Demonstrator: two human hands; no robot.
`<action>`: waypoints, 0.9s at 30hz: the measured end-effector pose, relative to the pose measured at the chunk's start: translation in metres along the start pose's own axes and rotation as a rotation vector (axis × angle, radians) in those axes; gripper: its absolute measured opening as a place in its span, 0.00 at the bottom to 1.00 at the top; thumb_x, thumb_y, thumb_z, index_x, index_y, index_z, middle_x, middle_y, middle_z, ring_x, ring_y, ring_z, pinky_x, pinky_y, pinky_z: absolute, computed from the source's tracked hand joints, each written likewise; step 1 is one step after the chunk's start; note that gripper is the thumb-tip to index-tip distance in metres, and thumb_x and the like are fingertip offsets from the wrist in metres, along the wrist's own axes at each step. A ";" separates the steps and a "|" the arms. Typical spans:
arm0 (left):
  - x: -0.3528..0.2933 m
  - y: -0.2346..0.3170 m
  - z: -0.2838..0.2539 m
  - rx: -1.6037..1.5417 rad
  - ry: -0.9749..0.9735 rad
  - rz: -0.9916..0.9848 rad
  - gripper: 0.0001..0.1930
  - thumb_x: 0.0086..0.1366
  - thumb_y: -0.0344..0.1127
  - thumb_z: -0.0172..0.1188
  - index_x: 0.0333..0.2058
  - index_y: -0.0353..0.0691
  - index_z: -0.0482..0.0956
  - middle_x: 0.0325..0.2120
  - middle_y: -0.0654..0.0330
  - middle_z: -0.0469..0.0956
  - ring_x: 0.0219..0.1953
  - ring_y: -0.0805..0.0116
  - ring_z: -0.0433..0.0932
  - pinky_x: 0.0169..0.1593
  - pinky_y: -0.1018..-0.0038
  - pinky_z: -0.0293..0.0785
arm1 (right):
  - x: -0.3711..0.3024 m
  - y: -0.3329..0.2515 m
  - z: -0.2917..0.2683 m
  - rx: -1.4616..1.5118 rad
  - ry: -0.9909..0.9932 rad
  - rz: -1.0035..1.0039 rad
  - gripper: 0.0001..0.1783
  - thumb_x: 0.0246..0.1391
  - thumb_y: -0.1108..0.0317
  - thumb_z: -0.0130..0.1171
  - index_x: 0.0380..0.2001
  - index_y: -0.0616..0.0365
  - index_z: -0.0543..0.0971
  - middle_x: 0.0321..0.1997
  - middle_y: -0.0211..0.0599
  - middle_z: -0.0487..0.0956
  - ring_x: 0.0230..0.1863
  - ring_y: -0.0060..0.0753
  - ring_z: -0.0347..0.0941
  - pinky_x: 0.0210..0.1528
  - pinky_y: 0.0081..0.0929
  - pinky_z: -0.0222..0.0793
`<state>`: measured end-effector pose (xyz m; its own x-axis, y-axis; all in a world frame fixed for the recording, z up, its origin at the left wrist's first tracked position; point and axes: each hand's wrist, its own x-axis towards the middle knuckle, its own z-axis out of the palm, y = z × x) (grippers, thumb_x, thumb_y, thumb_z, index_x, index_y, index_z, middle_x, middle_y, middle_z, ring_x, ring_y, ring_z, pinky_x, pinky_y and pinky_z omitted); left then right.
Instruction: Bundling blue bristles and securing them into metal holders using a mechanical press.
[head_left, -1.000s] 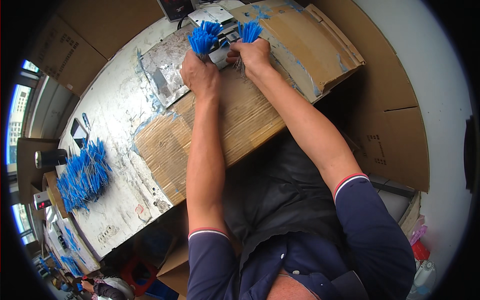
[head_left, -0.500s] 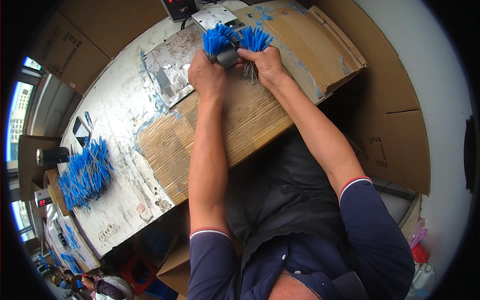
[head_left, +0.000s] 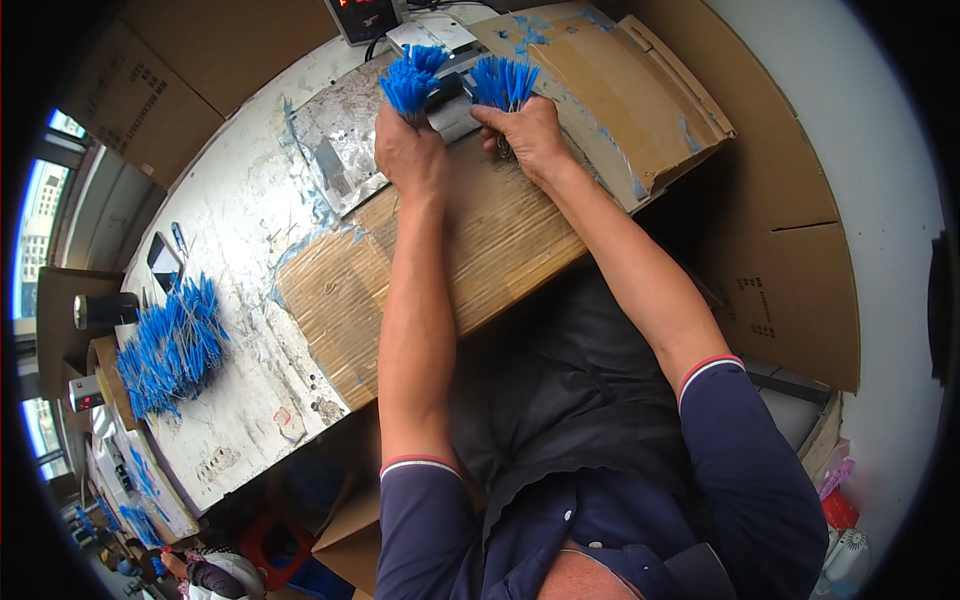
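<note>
My left hand [head_left: 409, 155] is closed round a bundle of blue-tipped wires [head_left: 411, 80], its blue ends pointing up and away from me. To its right, my right hand [head_left: 530, 135] grips a second bundle of blue-tipped wires [head_left: 503, 82] between thumb and fingers. Thin bare stems show below that right bundle, partly hidden by the fingers. Between the hands sits a grey metal block [head_left: 453, 117] with a dark part behind it. Both hands are over the far edge of a tape-covered cardboard sheet [head_left: 480, 230].
A large pile of blue-tipped wires [head_left: 172, 345] lies on the worn white table [head_left: 245, 215] at left, near a phone [head_left: 163, 260] and a dark cylinder [head_left: 105, 311]. Beyond are a metal plate [head_left: 335, 150] and a red-digit display [head_left: 362, 18]. A cardboard box [head_left: 630, 95] stands right.
My left hand and its bundle have shifted slightly left, widening the gap between the bundles. The right bundle has moved slightly left, and fewer of its stems show below the hand.
</note>
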<state>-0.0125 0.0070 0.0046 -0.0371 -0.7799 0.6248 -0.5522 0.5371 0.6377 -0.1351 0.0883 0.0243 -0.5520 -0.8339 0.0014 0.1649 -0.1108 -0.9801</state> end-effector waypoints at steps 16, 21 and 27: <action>0.007 0.000 -0.005 -0.835 0.071 -0.429 0.03 0.64 0.24 0.62 0.37 0.34 0.80 0.27 0.62 0.81 0.26 0.78 0.76 0.32 0.77 0.73 | -0.002 0.000 0.005 0.266 -0.052 0.164 0.10 0.56 0.66 0.68 0.29 0.62 0.80 0.23 0.34 0.79 0.21 0.27 0.76 0.24 0.27 0.78; 0.012 0.002 -0.007 -0.900 0.219 -0.577 0.04 0.67 0.27 0.60 0.37 0.33 0.78 0.26 0.61 0.80 0.23 0.76 0.76 0.28 0.79 0.72 | 0.001 0.006 -0.003 0.388 0.165 0.001 0.12 0.57 0.67 0.66 0.25 0.62 0.77 0.22 0.37 0.78 0.20 0.30 0.76 0.21 0.29 0.78; 0.008 -0.003 -0.003 -0.810 0.005 -0.484 0.06 0.66 0.30 0.63 0.37 0.34 0.80 0.24 0.60 0.81 0.22 0.75 0.77 0.25 0.78 0.70 | -0.003 0.008 0.000 0.303 0.076 0.019 0.10 0.58 0.67 0.67 0.31 0.62 0.78 0.27 0.36 0.79 0.25 0.28 0.77 0.27 0.30 0.80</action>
<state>-0.0084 0.0007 0.0090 0.0493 -0.9762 0.2113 0.2406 0.2169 0.9461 -0.1317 0.0903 0.0165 -0.6043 -0.7956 -0.0429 0.4059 -0.2612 -0.8758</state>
